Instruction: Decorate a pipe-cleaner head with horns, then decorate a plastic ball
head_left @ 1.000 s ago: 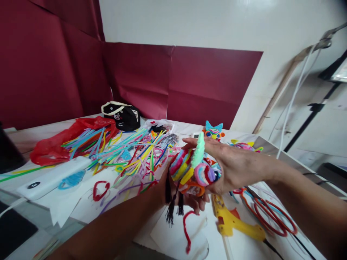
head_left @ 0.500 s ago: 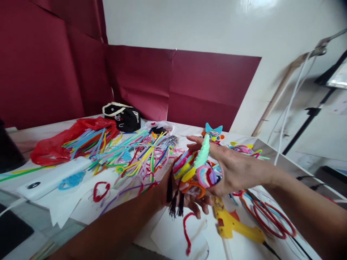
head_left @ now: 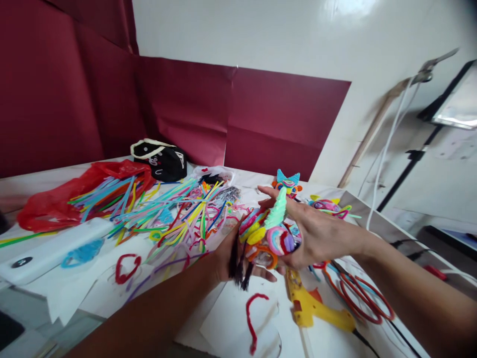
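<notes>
Between my two hands, above the table, is a colourful pipe-cleaner figure point(head_left: 278, 241) with pink, yellow, orange and white loops. A mint-green twisted horn point(head_left: 277, 211) sticks up from it, and black tassels point(head_left: 238, 271) hang on its left side. My left hand point(head_left: 225, 256) supports it from below and the left, its fingers partly hidden under it. Across its right side lies my right hand point(head_left: 316, 226), thumb low and fingers behind the horn. Below them are a curved red pipe cleaner point(head_left: 252, 323) on white paper and a yellow glue gun point(head_left: 320, 311).
Many loose pipe cleaners point(head_left: 179, 206) spread over the left of the table, some in a red plastic bag point(head_left: 52, 211). A black pouch point(head_left: 160, 161) stands behind. Red-handled scissors point(head_left: 363, 293) lie right, and a blue-eared figure point(head_left: 287, 181) sits beyond my hands.
The view has shifted slightly to the right, so the table things sit further left. My hands keep the same hold, with the figure turned a little.
</notes>
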The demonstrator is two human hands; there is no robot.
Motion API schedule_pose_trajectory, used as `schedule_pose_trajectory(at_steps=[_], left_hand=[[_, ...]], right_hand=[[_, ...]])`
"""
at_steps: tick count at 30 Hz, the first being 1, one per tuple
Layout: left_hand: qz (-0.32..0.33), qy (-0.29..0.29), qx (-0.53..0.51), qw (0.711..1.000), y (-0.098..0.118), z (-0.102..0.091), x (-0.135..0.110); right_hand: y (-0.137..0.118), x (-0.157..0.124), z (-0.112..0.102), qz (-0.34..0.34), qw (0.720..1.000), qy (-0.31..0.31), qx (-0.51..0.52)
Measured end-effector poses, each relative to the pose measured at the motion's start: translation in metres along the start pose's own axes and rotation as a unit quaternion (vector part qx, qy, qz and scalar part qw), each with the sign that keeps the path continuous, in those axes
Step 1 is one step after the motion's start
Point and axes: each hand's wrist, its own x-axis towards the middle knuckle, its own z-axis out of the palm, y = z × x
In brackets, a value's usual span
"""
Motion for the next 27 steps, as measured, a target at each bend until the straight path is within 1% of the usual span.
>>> schedule_pose_trajectory(at_steps=[3,7,11,13,16,19,23,25,27], left_hand=[[0.023,0.045,-0.013,0.999,-0.001,-0.002,0.002],[0.054,0.076,-0.026,0.995,-0.001,-0.003,0.005],[0.112,0.161,0.012,0.981,0.001,-0.003,0.008],[0.148,0.185,0.038,0.971,0.004,-0.002,0.008],[0.22,0.187,0.073,0.955,0.008,-0.001,0.008],[0.274,0.196,0.141,0.931,0.01,-0.002,0.006],[0.292,0.188,0.204,0.915,0.007,0.0,0.004],[0.3,0.185,0.23,0.907,0.005,0.002,0.005],[0.3,0.186,0.258,0.899,0.004,0.002,0.006]], right_hand=[[0.002,-0.001,0.002,0.0,1.0,0.007,0.013],[0.01,-0.002,0.005,0.018,0.999,0.004,0.027],[0.021,-0.006,0.004,0.055,0.998,0.01,0.02],[0.026,-0.007,0.002,0.087,0.996,0.01,0.01],[0.034,-0.008,-0.003,0.13,0.992,-0.002,-0.005],[0.038,-0.005,-0.006,0.141,0.99,-0.012,-0.025],[0.042,0.001,-0.005,0.169,0.984,-0.017,-0.051],[0.045,0.005,-0.003,0.167,0.985,-0.021,-0.047],[0.047,0.01,0.0,0.15,0.988,-0.01,-0.034]])
